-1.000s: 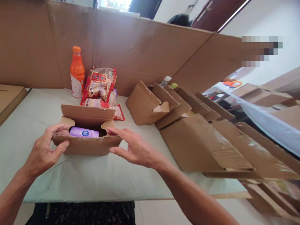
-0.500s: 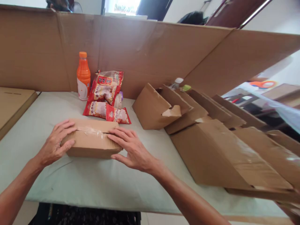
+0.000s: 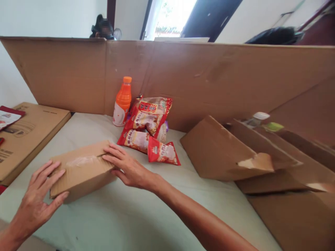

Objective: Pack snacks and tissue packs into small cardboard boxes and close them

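Note:
A small taped cardboard box sits on the pale green cloth, turned at an angle, with clear tape across its top seam. My left hand grips its near left end, thumb on the front edge and fingers over the top. At the opposite end, my right hand holds the box, fingertips on the top by the seam and thumb against the side. Beyond it stand an orange drink bottle and a pile of red snack bags. One small red packet lies in front of the pile.
Open cardboard boxes crowd the right side, with a white-capped container among them. A flat carton lies at left with a red-and-white packet on it. A cardboard screen runs along the back; a person is partly visible behind it.
My hands have shifted the small box leftward and turned it, its right end now farther away. The view has swung left, bringing the flat carton's packet into sight.

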